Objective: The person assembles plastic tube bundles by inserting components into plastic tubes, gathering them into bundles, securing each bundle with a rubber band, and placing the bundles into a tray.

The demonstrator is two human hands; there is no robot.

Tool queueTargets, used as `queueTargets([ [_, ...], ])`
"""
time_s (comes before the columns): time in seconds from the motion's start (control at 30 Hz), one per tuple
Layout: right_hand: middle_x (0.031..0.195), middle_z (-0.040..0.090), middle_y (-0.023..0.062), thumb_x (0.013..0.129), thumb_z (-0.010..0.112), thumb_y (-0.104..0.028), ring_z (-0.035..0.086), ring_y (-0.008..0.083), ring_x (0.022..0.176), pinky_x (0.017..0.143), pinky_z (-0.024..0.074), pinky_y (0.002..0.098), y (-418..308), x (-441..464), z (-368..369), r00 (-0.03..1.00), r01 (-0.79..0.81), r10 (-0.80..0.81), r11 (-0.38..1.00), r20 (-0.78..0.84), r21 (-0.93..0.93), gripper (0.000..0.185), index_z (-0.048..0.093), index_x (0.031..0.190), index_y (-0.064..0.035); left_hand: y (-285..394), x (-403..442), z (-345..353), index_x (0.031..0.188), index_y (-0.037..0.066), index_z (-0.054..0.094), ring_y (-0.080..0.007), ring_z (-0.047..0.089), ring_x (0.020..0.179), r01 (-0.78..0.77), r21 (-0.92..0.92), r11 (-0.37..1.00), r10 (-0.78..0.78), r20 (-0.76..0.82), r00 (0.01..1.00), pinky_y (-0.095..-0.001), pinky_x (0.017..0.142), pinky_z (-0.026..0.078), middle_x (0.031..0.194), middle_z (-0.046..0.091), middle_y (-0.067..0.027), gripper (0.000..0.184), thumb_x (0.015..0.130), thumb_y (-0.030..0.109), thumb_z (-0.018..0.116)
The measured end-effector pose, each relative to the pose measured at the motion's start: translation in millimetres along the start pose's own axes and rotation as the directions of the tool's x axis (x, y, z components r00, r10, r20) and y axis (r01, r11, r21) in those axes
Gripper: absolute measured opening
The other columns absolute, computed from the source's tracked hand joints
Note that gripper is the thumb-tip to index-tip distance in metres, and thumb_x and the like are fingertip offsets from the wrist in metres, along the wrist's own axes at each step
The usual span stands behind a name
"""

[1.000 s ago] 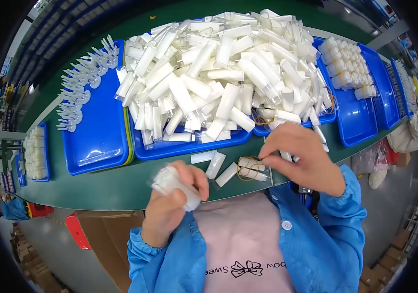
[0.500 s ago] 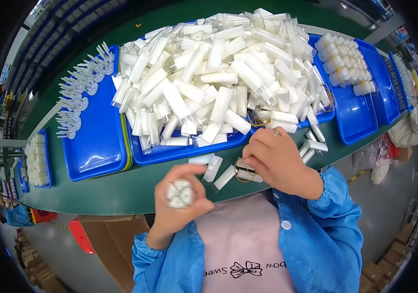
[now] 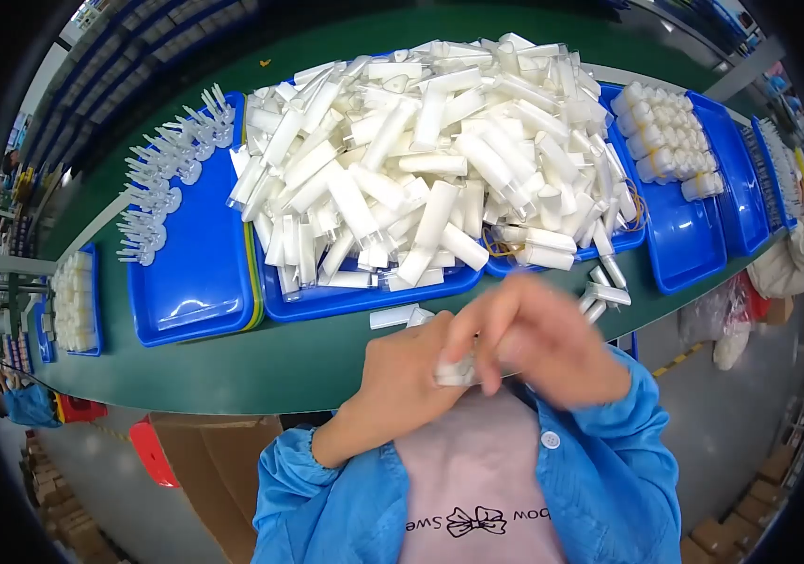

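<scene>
My left hand (image 3: 407, 376) is closed around a bundle of white tubes (image 3: 456, 373), and only their end shows between the fingers. Right up against that end is my right hand (image 3: 548, 343), smeared by motion, so whether it pinches anything is not visible. Both hands are over the table's near edge, in front of the torso. Behind them, a few loose white tubes (image 3: 393, 317) lie on the green table, partly covered by the hands. A big heap of similar white tubes (image 3: 421, 160) in clear sleeves fills the blue trays beyond.
To the left, a blue tray (image 3: 186, 282) carries rows of clear stemmed parts (image 3: 153, 193). At right, banded white bundles (image 3: 665, 132) sit in another blue tray (image 3: 689, 249). Rubber bands (image 3: 642, 209) hang by the heap. A cardboard box (image 3: 214, 461) stands below the table.
My left hand has swung right with the bundle, toward my right hand. The right hand has come down slightly from over the loose tubes to meet the bundle's end.
</scene>
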State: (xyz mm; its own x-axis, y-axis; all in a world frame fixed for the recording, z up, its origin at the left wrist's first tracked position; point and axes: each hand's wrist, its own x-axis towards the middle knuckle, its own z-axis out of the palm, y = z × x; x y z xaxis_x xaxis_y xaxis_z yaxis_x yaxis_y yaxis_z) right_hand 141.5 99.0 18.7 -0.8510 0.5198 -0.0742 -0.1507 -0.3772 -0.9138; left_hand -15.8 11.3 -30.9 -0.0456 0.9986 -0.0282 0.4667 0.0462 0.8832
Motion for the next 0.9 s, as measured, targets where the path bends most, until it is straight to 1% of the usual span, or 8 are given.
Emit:
queueTargets([
  [0.07, 0.105, 0.06, 0.0141, 0.09, 0.055, -0.016, 0.056, 0.019, 0.079, 0.072, 0.0461, 0.0323, 6, -3, 16, 0.981, 0.178, -0.119, 0.868, 0.155, -0.463, 0.008, 0.054, 0.09, -0.0073, -3, 5, -5, 0.087, 0.009, 0.056, -0.0281, 0.062, 0.065, -0.104, 0.084, 0.991, 0.096, 0.088, 0.991, -0.0323, 0.058, 0.049, 0.078, 0.062, -0.0094, 0.032, 0.07, 0.023, 0.078],
  [0.13, 0.103, 0.061, 0.0099, 0.078, 0.062, -0.008, 0.058, 0.0214, 0.081, 0.069, 0.046, 0.0321, 17, -12, 36, 0.745, 0.63, -0.313, 0.036, 0.59, -0.776, 0.009, 0.059, 0.086, -0.0076, 0, 8, -8, 0.087, 0.009, 0.056, -0.0238, 0.06, 0.062, -0.064, -0.035, 0.997, 0.065, 0.044, 0.997, -0.0302, 0.057, 0.047, 0.076, 0.061, -0.007, 0.03, 0.07, 0.02, 0.078],
  [0.3, 0.083, 0.055, 0.0083, 0.072, 0.065, -0.008, 0.056, 0.0271, 0.079, 0.065, 0.0447, 0.0352, 2, -28, 7, 0.898, 0.404, -0.237, 0.114, 0.37, -0.908, 0.019, 0.058, 0.089, -0.0075, -6, -6, -33, 0.086, 0.008, 0.053, -0.0048, 0.05, 0.064, 0.161, -0.753, 0.638, -0.099, 0.128, 0.987, -0.021, 0.058, 0.041, 0.073, 0.054, 0.002, 0.029, 0.067, 0.0, 0.073],
  [0.47, 0.077, 0.058, 0.0068, 0.069, 0.072, -0.007, 0.057, 0.0274, 0.083, 0.073, 0.0459, 0.0383, -3, -29, 1, 0.971, 0.063, -0.238, 0.191, 0.016, -0.98, 0.02, 0.062, 0.086, -0.0056, -9, -10, -32, 0.091, 0.009, 0.047, -0.0086, 0.052, 0.069, 0.16, -0.896, 0.414, -0.01, 0.171, 0.985, -0.023, 0.063, 0.042, 0.074, 0.053, -0.0004, 0.035, 0.069, 0.003, 0.074],
  [0.57, 0.071, 0.061, 0.0081, 0.079, 0.07, -0.011, 0.061, 0.0261, 0.08, 0.093, 0.0429, 0.0447, 7, -30, -18, 0.877, 0.403, -0.271, 0.864, 0.398, -0.3, 0.011, 0.064, 0.073, -0.0036, -14, -8, -19, 0.09, 0.009, 0.047, -0.0119, 0.052, 0.067, 0.181, -0.982, -0.05, -0.034, 0.183, 0.983, -0.0261, 0.061, 0.043, 0.071, 0.051, -0.0009, 0.04, 0.072, 0.024, 0.08],
  [0.6, 0.071, 0.061, 0.0081, 0.079, 0.07, -0.011, 0.061, 0.0261, 0.08, 0.093, 0.0429, 0.0447, 18, -35, -19, 0.876, 0.404, -0.271, 0.864, 0.399, -0.3, 0.011, 0.064, 0.073, -0.0036, -15, -9, -18, 0.089, 0.01, 0.046, -0.013, 0.052, 0.066, 0.17, -0.985, -0.023, -0.052, 0.171, 0.984, -0.0271, 0.061, 0.044, 0.07, 0.05, -0.001, 0.045, 0.071, 0.035, 0.079],
  [0.67, 0.064, 0.06, 0.0068, 0.086, 0.063, -0.012, 0.062, 0.0285, 0.076, 0.097, 0.0419, 0.048, 41, -42, -20, 0.934, 0.258, -0.35, 0.808, 0.078, 0.53, 0.014, 0.067, 0.077, -0.0026, -13, -10, -15, 0.088, 0.01, 0.046, -0.014, 0.052, 0.065, 0.162, -0.987, 0.006, -0.068, 0.161, 0.985, -0.0282, 0.06, 0.044, 0.068, 0.049, -0.0012, 0.051, 0.07, 0.046, 0.078],
  [0.9, 0.142, 0.034, 0.0194, 0.09, 0.049, 0.001, 0.05, 0.031, 0.116, 0.088, 0.0519, 0.0467, 64, -33, -25, 0.989, 0.04, -0.133, 0.67, 0.068, 0.742, 0.054, 0.036, 0.14, -0.0138, -22, -15, -11, 0.124, 0.001, 0.048, -0.0106, 0.053, 0.067, -0.102, -0.799, 0.593, 0.096, -0.056, 0.994, -0.024, 0.061, 0.042, 0.072, 0.056, -0.0024, 0.082, 0.069, 0.057, 0.073],
])
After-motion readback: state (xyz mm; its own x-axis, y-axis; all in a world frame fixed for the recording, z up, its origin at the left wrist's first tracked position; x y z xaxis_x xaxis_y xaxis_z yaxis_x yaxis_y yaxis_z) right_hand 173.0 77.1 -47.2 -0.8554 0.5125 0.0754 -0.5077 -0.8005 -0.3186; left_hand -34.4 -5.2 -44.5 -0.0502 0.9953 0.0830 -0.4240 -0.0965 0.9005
